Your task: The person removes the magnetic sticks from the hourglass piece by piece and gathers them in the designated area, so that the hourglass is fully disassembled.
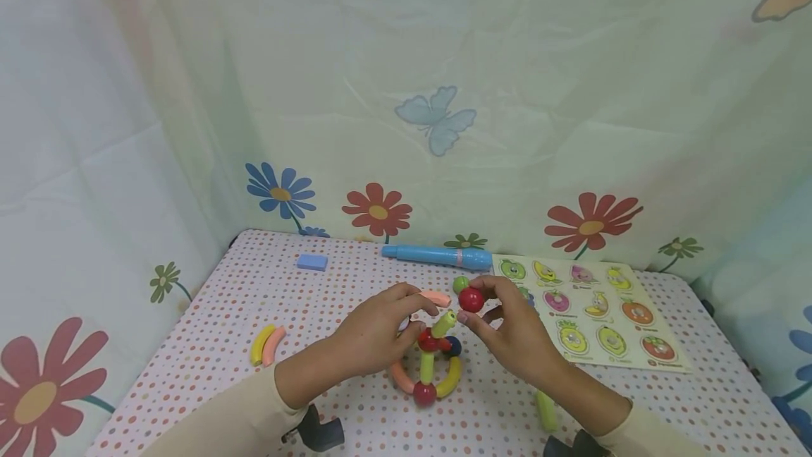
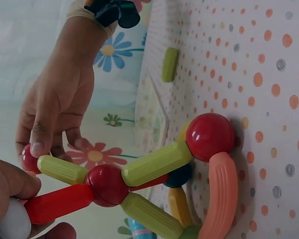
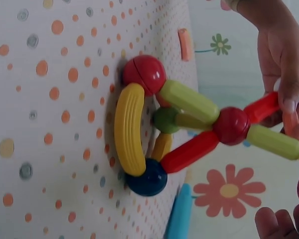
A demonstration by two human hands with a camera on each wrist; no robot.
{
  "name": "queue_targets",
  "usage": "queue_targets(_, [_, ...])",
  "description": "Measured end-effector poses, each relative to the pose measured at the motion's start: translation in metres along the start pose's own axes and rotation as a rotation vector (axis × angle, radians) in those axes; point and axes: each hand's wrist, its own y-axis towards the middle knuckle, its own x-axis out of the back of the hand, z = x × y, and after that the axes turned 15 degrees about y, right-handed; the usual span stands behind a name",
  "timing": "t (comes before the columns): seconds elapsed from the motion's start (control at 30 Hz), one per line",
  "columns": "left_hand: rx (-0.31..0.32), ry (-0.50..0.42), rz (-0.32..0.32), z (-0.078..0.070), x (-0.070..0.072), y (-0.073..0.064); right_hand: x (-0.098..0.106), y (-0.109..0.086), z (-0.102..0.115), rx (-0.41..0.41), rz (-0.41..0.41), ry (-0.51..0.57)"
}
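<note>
A toy frame of balls and rods stands on the table, with a curved yellow rod (image 3: 129, 129), a curved salmon rod (image 2: 222, 194) and a dark blue ball (image 3: 147, 178) at its base. Straight rods rise to a red centre ball (image 2: 107, 185). My left hand (image 1: 383, 326) grips a white ball (image 2: 12, 219) at the end of a red rod (image 2: 60, 202). Between thumb and finger, my right hand (image 1: 514, 330) pinches another red ball (image 1: 471, 300), close to the tip of an upper light-green rod (image 1: 445, 323). Another salmon rod (image 1: 435, 298) shows by my left fingers.
Yellow and salmon curved rods (image 1: 259, 345) lie at left, near a blue block (image 1: 312, 261). A blue tube (image 1: 438, 256) lies at the back, beside a fruit picture board (image 1: 596, 312). A green ball (image 1: 461, 285) is behind the pinched one. A green rod (image 1: 545, 411) lies by my right forearm.
</note>
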Motion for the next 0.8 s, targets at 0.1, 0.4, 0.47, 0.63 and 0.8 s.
queue_targets(0.1, [-0.01, 0.004, 0.001, 0.001, 0.0, 0.0, 0.005, 0.003, -0.005, -0.014, -0.019, -0.053])
queue_targets(0.4, [-0.023, 0.013, 0.012, 0.002, 0.0, 0.0, 0.022, 0.015, -0.027, -0.163, -0.04, -0.095])
queue_targets(0.47, [-0.026, 0.015, 0.016, 0.003, 0.001, 0.0, 0.025, 0.02, -0.033, -0.194, -0.035, -0.096])
queue_targets(0.63, [-0.032, 0.022, 0.021, 0.003, 0.001, 0.0, 0.034, 0.028, -0.053, -0.235, -0.002, -0.104])
queue_targets(0.8, [-0.032, 0.018, 0.028, 0.003, 0.002, 0.0, 0.041, 0.035, -0.074, -0.293, 0.031, -0.087])
